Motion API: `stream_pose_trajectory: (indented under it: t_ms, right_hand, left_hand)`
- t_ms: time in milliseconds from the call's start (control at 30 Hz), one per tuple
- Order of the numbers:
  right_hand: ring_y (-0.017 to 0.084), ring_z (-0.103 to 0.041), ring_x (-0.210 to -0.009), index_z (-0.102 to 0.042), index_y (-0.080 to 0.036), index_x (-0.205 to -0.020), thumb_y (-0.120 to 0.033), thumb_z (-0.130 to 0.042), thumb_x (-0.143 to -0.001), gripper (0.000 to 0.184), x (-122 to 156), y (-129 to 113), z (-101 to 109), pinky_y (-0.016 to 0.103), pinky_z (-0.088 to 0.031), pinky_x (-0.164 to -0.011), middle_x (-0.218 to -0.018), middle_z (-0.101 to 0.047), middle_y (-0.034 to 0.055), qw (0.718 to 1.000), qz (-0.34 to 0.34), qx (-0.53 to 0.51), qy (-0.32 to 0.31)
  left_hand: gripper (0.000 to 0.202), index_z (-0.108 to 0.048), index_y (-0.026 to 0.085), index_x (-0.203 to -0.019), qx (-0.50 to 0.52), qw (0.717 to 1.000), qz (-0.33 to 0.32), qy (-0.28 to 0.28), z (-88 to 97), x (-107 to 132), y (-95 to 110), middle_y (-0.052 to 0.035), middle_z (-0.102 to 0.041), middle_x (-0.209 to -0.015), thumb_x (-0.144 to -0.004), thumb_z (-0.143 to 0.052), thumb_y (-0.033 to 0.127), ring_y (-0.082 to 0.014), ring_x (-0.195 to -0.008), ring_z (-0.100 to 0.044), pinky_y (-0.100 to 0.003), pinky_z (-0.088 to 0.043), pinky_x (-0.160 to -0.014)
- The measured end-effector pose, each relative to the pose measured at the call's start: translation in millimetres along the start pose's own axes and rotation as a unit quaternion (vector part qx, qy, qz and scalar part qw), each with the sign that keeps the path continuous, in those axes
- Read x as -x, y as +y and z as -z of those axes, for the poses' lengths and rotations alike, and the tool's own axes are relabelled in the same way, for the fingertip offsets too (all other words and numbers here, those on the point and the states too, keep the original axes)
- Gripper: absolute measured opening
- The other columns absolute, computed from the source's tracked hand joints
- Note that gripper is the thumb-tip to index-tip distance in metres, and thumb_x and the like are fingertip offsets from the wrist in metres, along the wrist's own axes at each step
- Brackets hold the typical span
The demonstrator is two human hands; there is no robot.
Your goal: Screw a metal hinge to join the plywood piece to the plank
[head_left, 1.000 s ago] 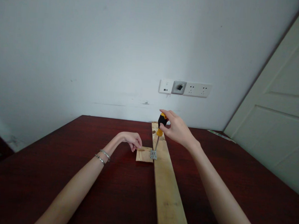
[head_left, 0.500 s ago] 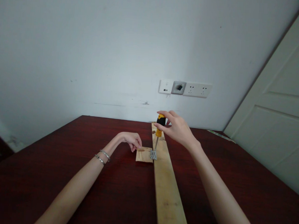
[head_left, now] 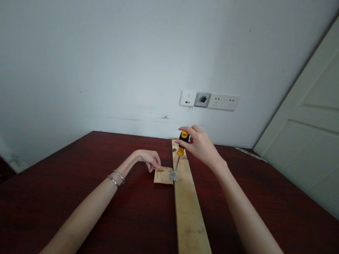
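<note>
My right hand (head_left: 199, 144) grips the yellow-and-black handle of a screwdriver (head_left: 182, 143), thumb and fingers closed around it. Its shaft slants down to a small metal hinge (head_left: 174, 175); the tip touches the hinge's right leaf or sits just above it. One hinge leaf lies on a long wooden plank (head_left: 190, 211), the other on a short wooden block (head_left: 163, 176) beside the plank's left edge. With bent fingers, my left hand (head_left: 150, 159) holds the block by its far left corner; some fingertips are hidden.
Everything rests on a dark red tabletop (head_left: 130, 216). Behind it rises a white wall with a row of power sockets (head_left: 222, 101). A flat, pale green strip (head_left: 250, 154) lies at the table's back right edge, near a white panelled door (head_left: 320, 119).
The screwdriver's handle has turned a little and leans slightly further right in my right hand. My left hand, the block, the hinge and the plank stay where they were.
</note>
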State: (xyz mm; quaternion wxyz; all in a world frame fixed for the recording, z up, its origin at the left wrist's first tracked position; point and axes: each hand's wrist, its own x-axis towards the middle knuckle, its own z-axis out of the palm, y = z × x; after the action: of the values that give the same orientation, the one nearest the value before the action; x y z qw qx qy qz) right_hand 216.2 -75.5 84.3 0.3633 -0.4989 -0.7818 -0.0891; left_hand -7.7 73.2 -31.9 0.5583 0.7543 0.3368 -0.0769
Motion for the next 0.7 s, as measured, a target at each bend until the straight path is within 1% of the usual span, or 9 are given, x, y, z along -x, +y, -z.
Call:
stream_pose_trajectory:
  t_ms: [100,200,267,367,433,500,567,700]
  right_hand:
    - [0.015,-0.056,-0.068,-0.054,-0.021,-0.122,-0.034,-0.056,-0.085,0.039,-0.2,2.0,-1.0,0.032,-0.049,-0.073,-0.096,-0.056,0.0064,0.999,0.006,-0.031,-0.003]
    - [0.019,-0.059,-0.080,-0.048,-0.019,-0.129,-0.024,-0.054,-0.082,0.047,0.0,1.9,-0.9,0.035,-0.049,-0.079,-0.105,-0.058,0.0086,1.000,0.009,-0.024,-0.001]
    - [0.022,-0.059,-0.088,-0.049,-0.019,-0.127,-0.021,-0.053,-0.080,0.047,0.5,0.4,-0.1,0.037,-0.048,-0.082,-0.109,-0.058,0.0093,1.000,0.008,-0.012,0.001]
    - [0.022,-0.060,-0.088,-0.053,-0.020,-0.123,-0.026,-0.055,-0.082,0.042,1.3,-1.9,1.6,0.036,-0.049,-0.079,-0.108,-0.058,0.0092,1.000,0.004,0.004,-0.001]
    - [0.020,-0.061,-0.079,-0.055,-0.022,-0.121,-0.035,-0.057,-0.083,0.040,1.6,-1.9,2.1,0.035,-0.050,-0.076,-0.106,-0.057,0.0086,1.000,0.000,0.012,0.000]
    - [0.017,-0.059,-0.072,-0.056,-0.023,-0.120,-0.039,-0.058,-0.083,0.040,1.3,-0.4,1.3,0.034,-0.050,-0.074,-0.102,-0.056,0.0077,1.000,0.002,0.010,0.005]
    - [0.017,-0.059,-0.072,-0.054,-0.023,-0.122,-0.035,-0.057,-0.084,0.040,0.7,1.9,-0.4,0.035,-0.050,-0.075,-0.100,-0.057,0.0075,1.000,0.007,0.002,0.011]
    - [0.023,-0.060,-0.088,-0.046,-0.019,-0.130,-0.024,-0.053,-0.082,0.048,-0.4,3.4,-2.9,0.039,-0.049,-0.082,-0.107,-0.057,0.0105,1.000,0.015,-0.006,0.010]
  left_hand:
    - [0.039,-0.068,0.011,-0.083,-0.002,1.000,-0.007,-0.007,0.6,-0.3,-0.7,-0.0019,-0.064,-0.063,-0.059,-0.080,0.040,-0.0125,-0.053,-0.061,-0.028,-0.054,-0.057]
    - [0.040,-0.068,0.011,-0.084,-0.002,1.000,-0.008,-0.008,0.7,-0.2,-1.2,-0.0026,-0.065,-0.064,-0.060,-0.080,0.041,-0.0124,-0.053,-0.061,-0.027,-0.054,-0.057]
    - [0.040,-0.069,0.011,-0.084,-0.002,1.000,-0.008,-0.008,0.6,-0.1,-1.0,-0.0025,-0.065,-0.064,-0.059,-0.080,0.041,-0.0124,-0.053,-0.061,-0.028,-0.054,-0.057]
    - [0.038,-0.069,0.011,-0.083,-0.004,1.000,-0.014,-0.013,0.2,0.2,-0.5,-0.0022,-0.065,-0.062,-0.061,-0.079,0.041,-0.0129,-0.053,-0.061,-0.028,-0.054,-0.057]
    - [0.037,-0.069,0.011,-0.082,-0.006,1.000,-0.015,-0.014,0.1,0.4,-0.2,-0.0023,-0.065,-0.062,-0.061,-0.079,0.041,-0.0132,-0.053,-0.062,-0.028,-0.054,-0.056]
    - [0.037,-0.069,0.012,-0.082,-0.007,1.000,-0.014,-0.013,0.2,0.5,-0.4,-0.0020,-0.065,-0.062,-0.061,-0.079,0.040,-0.0132,-0.053,-0.062,-0.028,-0.054,-0.056]
    - [0.038,-0.069,0.012,-0.082,-0.007,1.000,-0.019,-0.013,0.4,0.5,-1.0,-0.0018,-0.064,-0.061,-0.061,-0.079,0.041,-0.0131,-0.052,-0.061,-0.028,-0.054,-0.056]
    - [0.039,-0.068,0.012,-0.083,-0.008,1.000,-0.027,-0.014,0.6,0.4,-1.4,-0.0018,-0.064,-0.061,-0.061,-0.078,0.042,-0.0130,-0.052,-0.061,-0.029,-0.055,-0.057]
